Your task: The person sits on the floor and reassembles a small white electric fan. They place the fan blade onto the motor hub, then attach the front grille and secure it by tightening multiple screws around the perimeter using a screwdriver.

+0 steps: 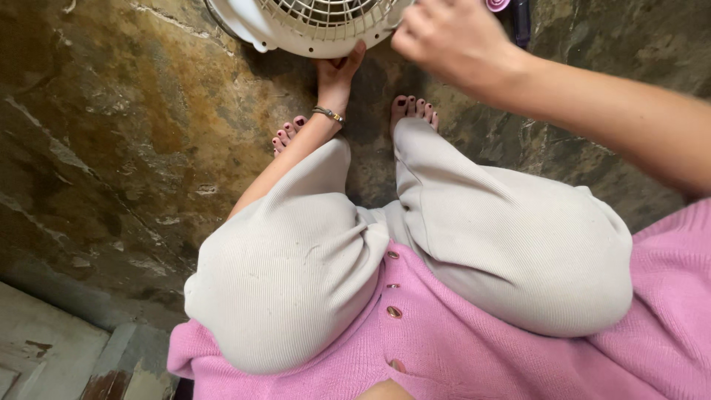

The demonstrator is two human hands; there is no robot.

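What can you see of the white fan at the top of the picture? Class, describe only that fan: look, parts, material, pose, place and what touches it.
The fan is white, apparently plastic, with a round housing and a grille of thin radial and ringed bars. Only its lower part shows; the frame's top edge cuts off the rest. It stands on the mottled stone floor, ahead of the person's bare feet. The left hand touches its lower rim from below, thumb against the housing. The right hand is closed beside its right edge; what it grips cannot be told.

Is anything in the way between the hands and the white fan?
Nothing visible is. The left hand already touches the lower rim of the white fan. The right hand is closed right beside the grille, with no object between them.
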